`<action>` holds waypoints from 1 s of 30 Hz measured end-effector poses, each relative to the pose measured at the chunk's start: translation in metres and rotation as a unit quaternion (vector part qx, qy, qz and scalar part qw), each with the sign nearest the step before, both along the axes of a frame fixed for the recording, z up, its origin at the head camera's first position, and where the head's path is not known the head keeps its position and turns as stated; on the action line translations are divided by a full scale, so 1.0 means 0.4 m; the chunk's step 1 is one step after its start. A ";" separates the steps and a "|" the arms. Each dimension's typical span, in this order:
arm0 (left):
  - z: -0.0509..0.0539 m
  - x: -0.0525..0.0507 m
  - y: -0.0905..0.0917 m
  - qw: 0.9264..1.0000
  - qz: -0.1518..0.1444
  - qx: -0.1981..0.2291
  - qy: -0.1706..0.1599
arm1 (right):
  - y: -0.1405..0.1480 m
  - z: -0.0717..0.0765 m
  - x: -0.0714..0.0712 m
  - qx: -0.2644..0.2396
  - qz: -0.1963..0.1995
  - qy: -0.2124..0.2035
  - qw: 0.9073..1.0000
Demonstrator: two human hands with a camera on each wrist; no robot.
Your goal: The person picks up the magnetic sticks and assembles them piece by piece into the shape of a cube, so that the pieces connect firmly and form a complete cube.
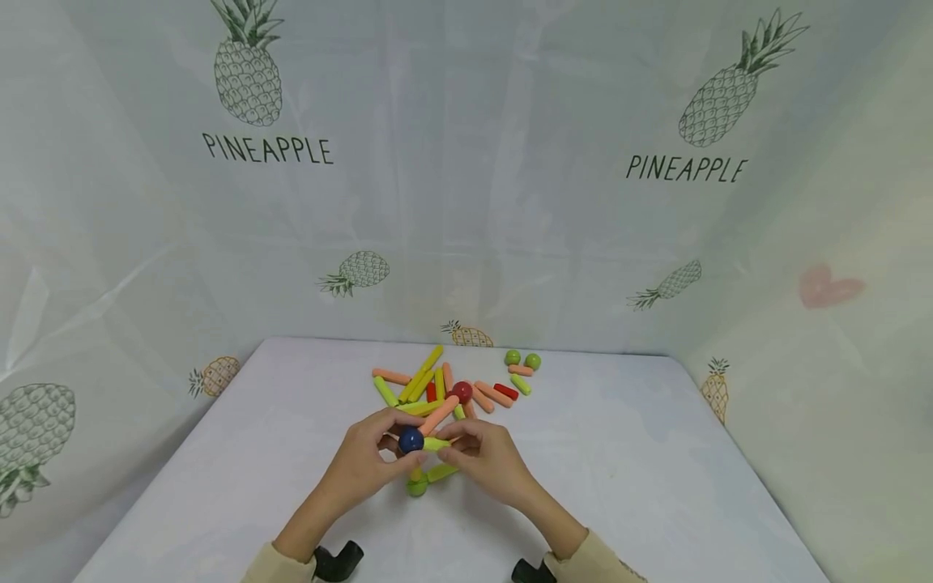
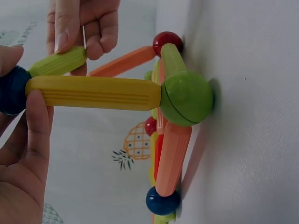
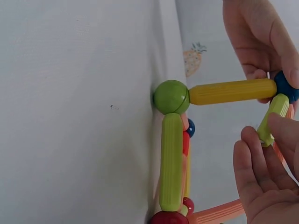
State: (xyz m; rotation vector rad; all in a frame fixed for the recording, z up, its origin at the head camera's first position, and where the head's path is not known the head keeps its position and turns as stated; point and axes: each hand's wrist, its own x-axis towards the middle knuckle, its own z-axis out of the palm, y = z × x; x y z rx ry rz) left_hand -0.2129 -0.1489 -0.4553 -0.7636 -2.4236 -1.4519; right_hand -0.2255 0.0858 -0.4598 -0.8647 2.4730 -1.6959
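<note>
Two Items Held

White tabletop point(image 1: 641, 486): beneath both hands. Left hand point(image 1: 367, 455): curled round glossy dark-blue ball point(image 1: 411, 440). Right hand point(image 1: 490, 463): pinching short lime-green ribbed rod point(image 2: 57, 64), set against ball. Yellow ribbed rod point(image 2: 100, 93): down from left hand, glossy green ball point(image 2: 187, 95) at foot.

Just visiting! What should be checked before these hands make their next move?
1. Left hand gripping blue ball: ok.
2. Right hand pinching lime-green rod: ok.
3. Yellow rod joining blue ball to green ball below: ok.
4. Green ball resting on white tabletop: ok.
5. Lime-green rod's outer end joined to a ball: not ok, bare.
6. Orange rod slanting from red ball meets blue ball: cannot tell, joint obscured.
</note>
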 end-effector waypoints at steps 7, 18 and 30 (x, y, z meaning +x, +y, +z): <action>0.003 0.011 0.011 0.999 0.023 -0.020 0.043 | -0.007 -0.005 -0.001 0.000 -0.005 -0.002 1.000; 0.014 0.025 0.038 0.996 0.066 -0.051 0.039 | -0.013 -0.004 0.003 0.012 -0.006 0.004 1.000; 0.007 0.020 0.034 0.995 0.081 -0.059 0.017 | 0.136 0.003 -0.070 0.113 -0.093 0.112 0.983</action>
